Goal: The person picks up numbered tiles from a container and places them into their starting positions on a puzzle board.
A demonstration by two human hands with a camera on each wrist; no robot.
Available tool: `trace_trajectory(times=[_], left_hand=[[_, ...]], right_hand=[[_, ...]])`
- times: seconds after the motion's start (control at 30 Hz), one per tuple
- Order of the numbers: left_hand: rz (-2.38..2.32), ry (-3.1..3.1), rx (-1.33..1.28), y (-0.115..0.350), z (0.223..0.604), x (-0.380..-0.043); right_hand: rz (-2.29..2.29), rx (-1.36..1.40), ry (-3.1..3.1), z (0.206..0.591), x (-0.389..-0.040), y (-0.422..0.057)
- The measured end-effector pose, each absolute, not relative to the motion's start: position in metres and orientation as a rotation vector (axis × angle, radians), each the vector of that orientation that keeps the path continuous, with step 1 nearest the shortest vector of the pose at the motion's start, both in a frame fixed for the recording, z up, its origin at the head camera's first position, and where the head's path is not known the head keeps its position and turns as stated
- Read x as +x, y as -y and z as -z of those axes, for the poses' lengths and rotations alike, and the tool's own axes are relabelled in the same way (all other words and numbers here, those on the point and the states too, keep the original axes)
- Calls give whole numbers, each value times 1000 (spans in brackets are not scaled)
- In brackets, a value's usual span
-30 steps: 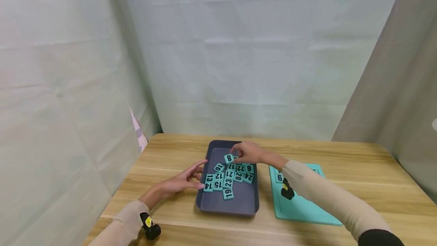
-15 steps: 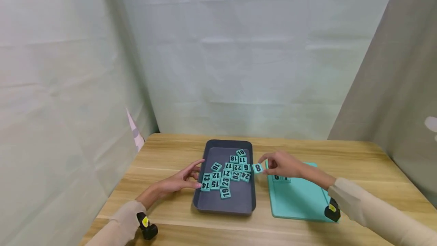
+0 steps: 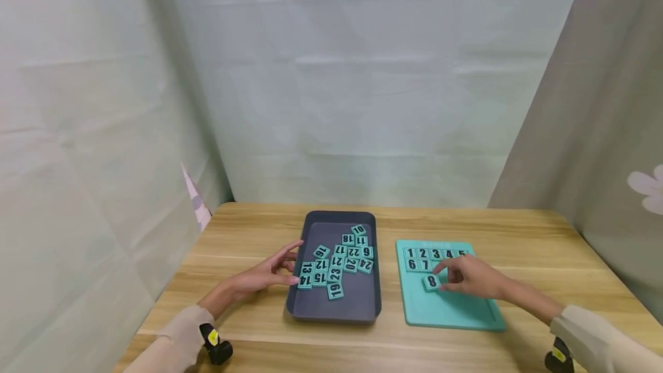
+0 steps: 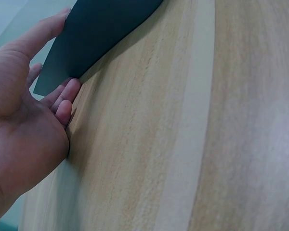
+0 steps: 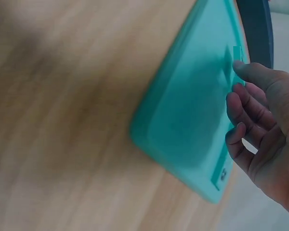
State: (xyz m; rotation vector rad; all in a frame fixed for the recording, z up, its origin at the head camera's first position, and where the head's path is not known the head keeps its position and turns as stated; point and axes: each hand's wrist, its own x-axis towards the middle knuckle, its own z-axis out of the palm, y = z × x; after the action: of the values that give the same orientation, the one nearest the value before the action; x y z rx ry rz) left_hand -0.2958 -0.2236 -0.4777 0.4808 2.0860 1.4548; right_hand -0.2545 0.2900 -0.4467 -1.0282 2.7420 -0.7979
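Note:
My left hand (image 3: 265,274) holds the dark grey tray (image 3: 357,304) by its left side, thumb and index fingertips over the rim. In the left wrist view, the other fingers (image 4: 66,98) bend against the outside of the tray wall. Several teal number tiles lie in the tray, among them the 23 tile (image 3: 335,274) and the 19 tile (image 3: 335,290). Over the teal board (image 3: 445,315), my right hand (image 3: 473,276) pinches the 8 tile (image 3: 431,282) between thumb and index finger. The tile is tilted, just below the 7 tile (image 3: 426,265) on the board.
Tiles 1 to 5 fill the board's top row, the 5 tile (image 3: 462,254) partly behind my right hand. The 6 tile (image 3: 411,265) begins the second row. Tray and board stand side by side on a wooden table (image 3: 269,344). Pale curtains (image 3: 362,102) hang behind.
My right hand has lifted the 8 tile out of the tray and carried it right, over the board. My left hand keeps its place at the tray; the view has shifted slightly.

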Motion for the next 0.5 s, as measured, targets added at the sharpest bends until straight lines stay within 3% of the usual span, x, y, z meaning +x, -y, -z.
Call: trace_trajectory(times=[0.5], left_hand=[[-1452, -2086, 470, 225, 479, -297]], right_hand=[[812, -996, -2641, 446, -254, -293]])
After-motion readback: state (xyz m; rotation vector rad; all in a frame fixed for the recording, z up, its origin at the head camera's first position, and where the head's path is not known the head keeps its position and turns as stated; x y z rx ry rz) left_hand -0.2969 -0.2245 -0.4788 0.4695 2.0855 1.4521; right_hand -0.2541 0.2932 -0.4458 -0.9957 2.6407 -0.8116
